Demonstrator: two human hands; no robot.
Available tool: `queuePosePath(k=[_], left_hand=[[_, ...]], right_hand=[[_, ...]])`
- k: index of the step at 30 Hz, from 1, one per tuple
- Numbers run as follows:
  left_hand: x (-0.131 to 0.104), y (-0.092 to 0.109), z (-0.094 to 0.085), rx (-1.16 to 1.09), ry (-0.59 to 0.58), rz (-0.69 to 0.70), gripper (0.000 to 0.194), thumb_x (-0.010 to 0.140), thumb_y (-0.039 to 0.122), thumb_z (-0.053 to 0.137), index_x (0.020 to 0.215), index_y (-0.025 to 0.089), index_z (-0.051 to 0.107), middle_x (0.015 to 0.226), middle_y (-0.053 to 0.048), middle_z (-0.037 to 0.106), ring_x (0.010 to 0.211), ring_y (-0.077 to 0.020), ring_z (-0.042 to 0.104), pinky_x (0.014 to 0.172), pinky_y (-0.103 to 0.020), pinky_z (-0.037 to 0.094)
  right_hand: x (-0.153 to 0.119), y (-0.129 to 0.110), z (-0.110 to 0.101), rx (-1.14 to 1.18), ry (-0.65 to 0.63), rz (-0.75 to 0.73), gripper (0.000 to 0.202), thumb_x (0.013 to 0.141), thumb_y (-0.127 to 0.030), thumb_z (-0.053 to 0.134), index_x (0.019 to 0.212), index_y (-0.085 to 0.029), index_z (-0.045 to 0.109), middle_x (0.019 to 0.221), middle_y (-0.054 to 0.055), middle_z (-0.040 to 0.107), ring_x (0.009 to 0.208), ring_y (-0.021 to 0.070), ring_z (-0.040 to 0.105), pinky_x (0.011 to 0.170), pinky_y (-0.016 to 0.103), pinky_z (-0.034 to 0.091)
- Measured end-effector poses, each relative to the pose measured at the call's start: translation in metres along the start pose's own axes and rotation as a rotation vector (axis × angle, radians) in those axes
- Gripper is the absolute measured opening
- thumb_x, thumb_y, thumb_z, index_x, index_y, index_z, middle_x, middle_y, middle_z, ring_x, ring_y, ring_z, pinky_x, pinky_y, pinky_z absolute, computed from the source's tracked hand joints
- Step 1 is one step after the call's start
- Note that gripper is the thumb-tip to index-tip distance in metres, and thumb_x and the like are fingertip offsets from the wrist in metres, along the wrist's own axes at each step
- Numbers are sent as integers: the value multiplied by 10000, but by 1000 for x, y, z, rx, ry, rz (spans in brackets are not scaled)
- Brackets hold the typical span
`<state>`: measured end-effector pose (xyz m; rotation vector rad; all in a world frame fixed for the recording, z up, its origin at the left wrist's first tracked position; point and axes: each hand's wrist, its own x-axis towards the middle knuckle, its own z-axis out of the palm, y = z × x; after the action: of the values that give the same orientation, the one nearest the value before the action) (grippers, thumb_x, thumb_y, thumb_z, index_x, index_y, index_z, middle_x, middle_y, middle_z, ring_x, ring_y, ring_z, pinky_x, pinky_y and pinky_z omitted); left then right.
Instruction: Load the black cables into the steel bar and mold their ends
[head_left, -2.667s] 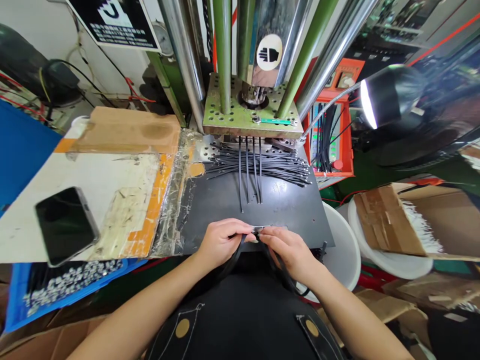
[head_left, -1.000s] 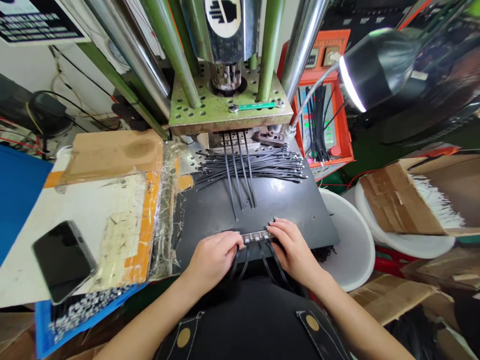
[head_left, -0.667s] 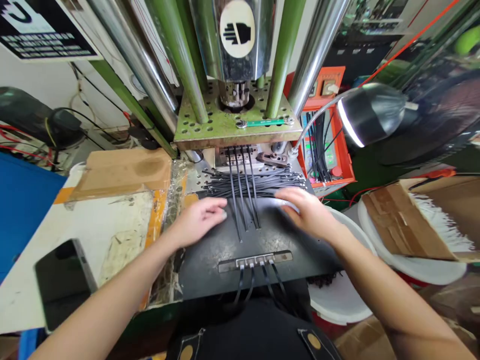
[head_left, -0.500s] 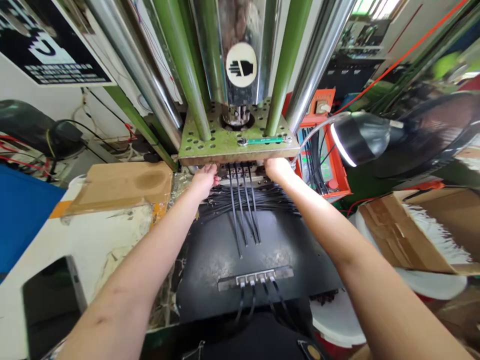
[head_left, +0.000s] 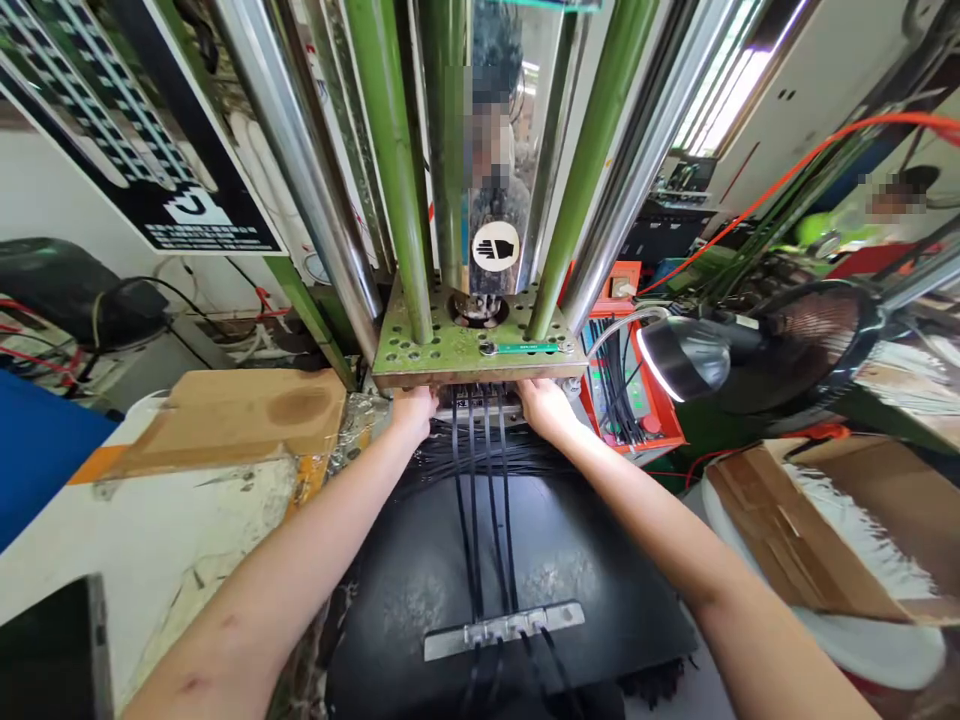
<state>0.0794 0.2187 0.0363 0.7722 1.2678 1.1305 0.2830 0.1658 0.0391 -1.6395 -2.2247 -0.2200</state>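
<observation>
The left hand (head_left: pixel 415 408) and right hand (head_left: pixel 541 403) are curled at either end of the mould (head_left: pixel 463 404), which sits between them under the plate (head_left: pixel 450 364); their fingertips are hidden, so I cannot tell whether they grip it. This reach should go best with both hands level and sharing force evenly, fingers clear of the plate's lower edge, and the four cords (head_left: pixel 509 525) between the hands left unsnagged. Those cords are slim, black and seemingly flexible, running from between the hands toward the bar (head_left: pixel 510 627), a long, flat, grey metal strip. The plate is green, worn and drilled with round holes; the black board (head_left: pixel 420 570), nearer the body than the hands, is smooth with scuffed, shiny patches.
</observation>
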Motion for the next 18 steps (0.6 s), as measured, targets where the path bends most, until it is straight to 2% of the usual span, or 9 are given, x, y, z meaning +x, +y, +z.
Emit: queuePosePath(k=[2, 5, 6, 8, 10, 13, 15, 18], left_hand=[[-25, -10, -9, 16, -85, -28, 187, 828, 275, 568, 702, 161, 491, 493, 89, 372, 327, -19, 223, 332, -172, 114], [-64, -30, -15, 65, -265, -103, 207, 705, 299, 645, 660, 172, 487, 455, 85, 378, 307, -25, 228, 334, -184, 87], [-75, -37, -15, 84, -316, -122, 218, 684, 316, 657, 660, 172, 496, 451, 82, 383, 308, -26, 228, 337, -184, 87], [-93, -47, -10, 119, -404, -137, 238, 659, 345, 679, 676, 167, 522, 458, 78, 400, 323, -28, 246, 347, -183, 110], [-106, -53, -3, 197, -521, -51, 249, 670, 370, 681, 721, 162, 553, 480, 76, 411, 356, -41, 295, 368, -186, 177], [-118, -58, 10, 385, -690, 205, 245, 734, 401, 627, 770, 166, 569, 546, 59, 449, 453, -77, 390, 445, -208, 295], [-123, -61, 14, 490, -730, 322, 232, 765, 401, 589, 766, 171, 565, 609, 37, 494, 527, -98, 434, 503, -223, 339], [-124, -67, 10, 639, -732, 329, 232, 807, 415, 539, 785, 185, 554, 595, 44, 497, 513, -108, 435, 512, -232, 338]], right_hand=[[-51, -9, -8, 53, 53, -96, 352, 931, -208, 440, 1257, -176, 566, 1252, 120, 619, 1196, 218, 552, 1039, 378, 458], [-126, -16, -19, 215, 226, -284, 323, 924, -184, 491, 1234, -210, 578, 1203, 103, 653, 1153, 197, 593, 1008, 388, 494], [-146, -16, -23, 259, 251, -316, 323, 923, -163, 490, 1229, -212, 581, 1176, 99, 669, 1135, 191, 607, 984, 377, 513], [-171, -17, -31, 328, 211, -335, 316, 925, -142, 470, 1203, -219, 597, 1130, 82, 695, 1106, 179, 628, 935, 344, 543], [-177, -23, -41, 422, 144, -278, 278, 929, -154, 463, 1134, -232, 634, 1051, 57, 724, 1016, 168, 673, 864, 307, 574], [-163, -44, -64, 598, 161, 1, 199, 921, -208, 495, 976, -268, 677, 862, 5, 740, 783, 162, 707, 708, 280, 597], [-156, -54, -90, 652, 269, 165, 211, 937, -245, 465, 957, -285, 672, 767, -6, 714, 701, 173, 685, 668, 310, 587], [-174, -41, -138, 544, 486, 340, 297, 967, -259, 376, 1124, -309, 623, 776, 31, 688, 745, 207, 673, 731, 388, 571]])
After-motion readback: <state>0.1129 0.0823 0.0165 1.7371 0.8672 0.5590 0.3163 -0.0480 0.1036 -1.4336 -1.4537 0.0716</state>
